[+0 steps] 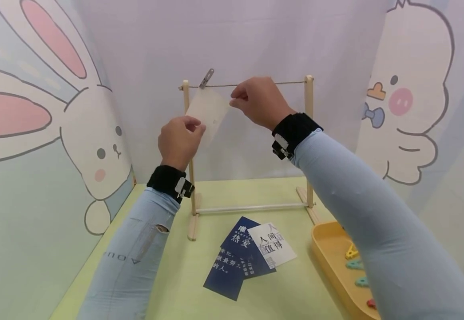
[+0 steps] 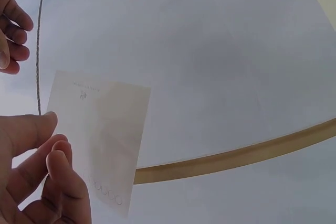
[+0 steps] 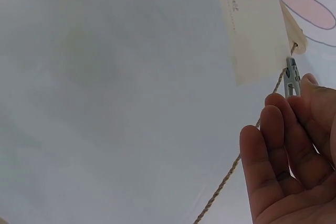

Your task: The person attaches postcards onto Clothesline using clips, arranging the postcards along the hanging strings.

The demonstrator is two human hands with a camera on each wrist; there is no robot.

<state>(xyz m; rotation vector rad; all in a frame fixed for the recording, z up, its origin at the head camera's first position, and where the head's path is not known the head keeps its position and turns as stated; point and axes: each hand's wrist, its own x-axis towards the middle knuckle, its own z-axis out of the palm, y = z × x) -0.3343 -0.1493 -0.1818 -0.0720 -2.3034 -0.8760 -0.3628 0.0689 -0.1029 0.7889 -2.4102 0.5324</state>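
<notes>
A pale card (image 1: 209,109) hangs tilted from the string (image 1: 251,84), held near its upper corner by a grey clothes peg (image 1: 206,78). My left hand (image 1: 180,140) is at the card's left side, thumb and fingers slightly apart, overlapping its edge. In the left wrist view, faint print and a row of small circles show on the card (image 2: 105,140). My right hand (image 1: 261,100) is raised by the card's right corner, next to the string. Its fingers are loosely bent with nothing between them in the right wrist view, close to the peg (image 3: 291,77).
The string spans a wooden frame (image 1: 309,133) with two posts and a white lower bar (image 1: 251,208). Blue cards (image 1: 225,273) and a white card (image 1: 271,244) with writing lie overlapped on the table. An orange tray (image 1: 329,266) with several coloured pegs (image 1: 354,264) is at right.
</notes>
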